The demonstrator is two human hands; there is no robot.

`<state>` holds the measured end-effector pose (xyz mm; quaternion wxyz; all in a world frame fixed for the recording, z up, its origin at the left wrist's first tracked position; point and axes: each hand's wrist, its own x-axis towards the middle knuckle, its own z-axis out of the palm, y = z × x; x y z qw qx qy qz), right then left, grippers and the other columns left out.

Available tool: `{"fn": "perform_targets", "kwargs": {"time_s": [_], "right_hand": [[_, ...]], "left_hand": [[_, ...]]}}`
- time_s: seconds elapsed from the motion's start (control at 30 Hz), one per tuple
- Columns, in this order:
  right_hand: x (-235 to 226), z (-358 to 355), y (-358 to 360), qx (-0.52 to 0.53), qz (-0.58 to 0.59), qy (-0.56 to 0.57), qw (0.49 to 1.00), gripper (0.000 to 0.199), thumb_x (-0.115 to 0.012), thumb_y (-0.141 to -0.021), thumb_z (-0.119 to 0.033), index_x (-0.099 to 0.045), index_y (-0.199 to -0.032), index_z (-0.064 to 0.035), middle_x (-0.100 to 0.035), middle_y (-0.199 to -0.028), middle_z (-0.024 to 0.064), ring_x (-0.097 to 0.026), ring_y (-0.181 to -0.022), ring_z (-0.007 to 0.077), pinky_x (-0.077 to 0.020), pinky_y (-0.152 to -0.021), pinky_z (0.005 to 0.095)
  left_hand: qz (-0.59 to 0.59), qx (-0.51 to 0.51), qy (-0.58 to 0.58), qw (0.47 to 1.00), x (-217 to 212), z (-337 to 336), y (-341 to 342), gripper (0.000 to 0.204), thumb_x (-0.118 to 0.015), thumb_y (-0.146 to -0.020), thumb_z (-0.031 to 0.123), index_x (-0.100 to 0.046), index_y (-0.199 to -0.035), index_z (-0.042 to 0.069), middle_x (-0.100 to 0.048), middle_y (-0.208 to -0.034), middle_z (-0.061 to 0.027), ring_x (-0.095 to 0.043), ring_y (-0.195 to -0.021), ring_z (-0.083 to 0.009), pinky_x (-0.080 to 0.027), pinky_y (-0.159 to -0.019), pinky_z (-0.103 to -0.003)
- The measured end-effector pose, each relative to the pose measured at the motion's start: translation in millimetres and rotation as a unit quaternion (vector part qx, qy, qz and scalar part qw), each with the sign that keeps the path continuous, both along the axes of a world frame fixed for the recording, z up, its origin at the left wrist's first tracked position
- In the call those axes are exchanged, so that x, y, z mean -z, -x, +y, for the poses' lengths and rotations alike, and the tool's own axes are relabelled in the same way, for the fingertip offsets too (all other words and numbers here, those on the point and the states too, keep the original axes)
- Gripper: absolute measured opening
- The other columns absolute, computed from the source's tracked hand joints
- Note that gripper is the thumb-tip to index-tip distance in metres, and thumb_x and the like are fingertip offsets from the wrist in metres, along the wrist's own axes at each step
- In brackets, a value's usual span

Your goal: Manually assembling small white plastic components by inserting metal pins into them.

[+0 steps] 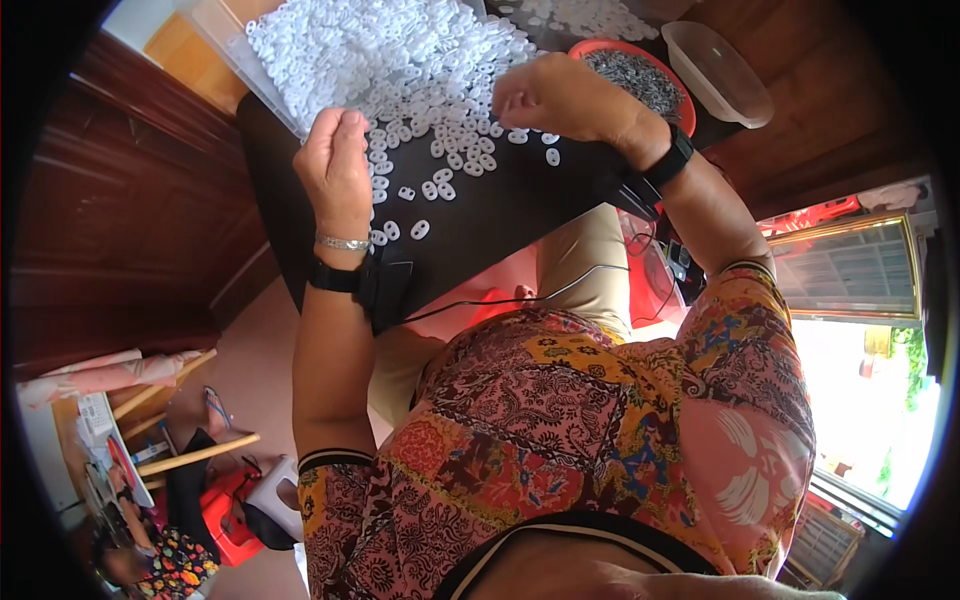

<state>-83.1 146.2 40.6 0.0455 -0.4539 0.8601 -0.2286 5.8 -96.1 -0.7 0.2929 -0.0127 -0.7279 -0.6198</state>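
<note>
A big heap of small white oval plastic pieces with two holes (375, 60) spreads over the dark table (470, 235). Some loose pieces (420, 229) lie scattered toward the near edge. My left hand (338, 165) is closed above the left side of the pieces, thumb against the curled fingers. My right hand (565, 100) is closed too, fingers curled in over the right side of the heap. Whatever either hand may hold is hidden or too small to make out. Just beyond my right hand stands a red round bowl (690, 112) with many small grey metal parts.
A see-through plastic tray (718, 75) is right of the bowl. Behind the left of the heap rises a clear bin wall (235, 55). A dark cable (470, 302) runs below the table edge. At lower left are a red stool (228, 520) and another person (150, 560).
</note>
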Motion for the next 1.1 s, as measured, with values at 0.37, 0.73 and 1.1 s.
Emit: {"fn": "perform_targets", "kwargs": {"time_s": [0.37, 0.73, 1.1], "right_hand": [[12.0, -18.8, -9.3, -0.039, 0.017, -0.034, 0.999, 0.014, -0.065, -0.077, -0.018, -0.061, -0.080, -0.0039, -0.061, -0.072, 0.0103, -0.060, -0.067, 0.0260, -0.0465, -0.062, 0.0359], [27.8, -77.0, -29.3, -0.106, 0.050, 0.015, 0.993, 0.012, -0.059, -0.082, -0.018, -0.061, -0.086, -0.0066, -0.061, -0.078, 0.0123, -0.060, -0.077, 0.0331, -0.0471, -0.069, 0.0414], [34.6, -95.0, -36.1, -0.075, 0.047, -0.075, 0.993, 0.019, -0.065, -0.078, -0.025, -0.064, -0.085, -0.0073, -0.065, -0.080, 0.0106, -0.063, -0.081, 0.0304, -0.0500, -0.071, 0.0420]], "left_hand": [[0.012, -0.020, -0.011, 1.000, -0.7, -12.4, 4.4, 0.022, -0.055, -0.088, 0.016, -0.058, -0.078, -0.003, -0.051, -0.062, 0.0018, -0.041, -0.056, -0.0036, -0.034, -0.050, -0.021], [0.011, -0.081, -0.065, 0.995, 0.7, -19.2, 14.3, 0.019, -0.056, -0.086, 0.013, -0.057, -0.076, -0.003, -0.050, -0.060, 0.0011, -0.043, -0.056, -0.0054, -0.035, -0.051, -0.022], [0.008, -0.060, -0.082, 0.995, -5.0, -13.4, 17.2, 0.019, -0.057, -0.086, 0.011, -0.055, -0.074, -0.003, -0.047, -0.059, 0.0027, -0.040, -0.057, -0.0043, -0.034, -0.051, -0.021]]}}
